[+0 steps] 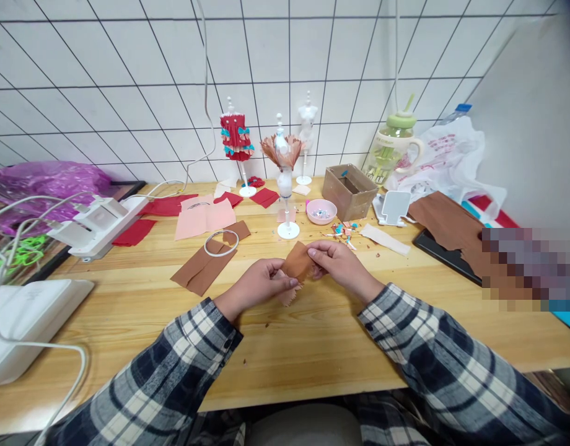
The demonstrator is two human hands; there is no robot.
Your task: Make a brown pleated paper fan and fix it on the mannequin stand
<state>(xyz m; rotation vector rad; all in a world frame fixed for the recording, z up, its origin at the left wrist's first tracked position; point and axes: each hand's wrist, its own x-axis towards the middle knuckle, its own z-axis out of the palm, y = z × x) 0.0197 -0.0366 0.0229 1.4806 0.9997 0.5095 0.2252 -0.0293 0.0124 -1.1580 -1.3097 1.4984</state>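
Between my two hands is a small piece of brown fabric [298, 261], held above the table. My left hand [261, 282] pinches its lower left side, where a zigzag-cut edge hangs down. With thumb and fingers, my right hand [334, 260] grips its upper right side. Just beyond stands a small white dress form [287, 186] with pleated brown fabric [271, 150] flaring around its upper part. Flat brown fabric pieces [199, 272] lie left of my hands, with a silver ring [221, 243] resting partly on them.
Behind are a dress form in a red ruffled dress [235, 139] and a bare one [308, 121]. A pink bowl [321, 212], cardboard box [350, 189], fabric scraps [344, 232] and drink bottle [396, 148] stand right. A power strip [108, 226] and white cables lie left.
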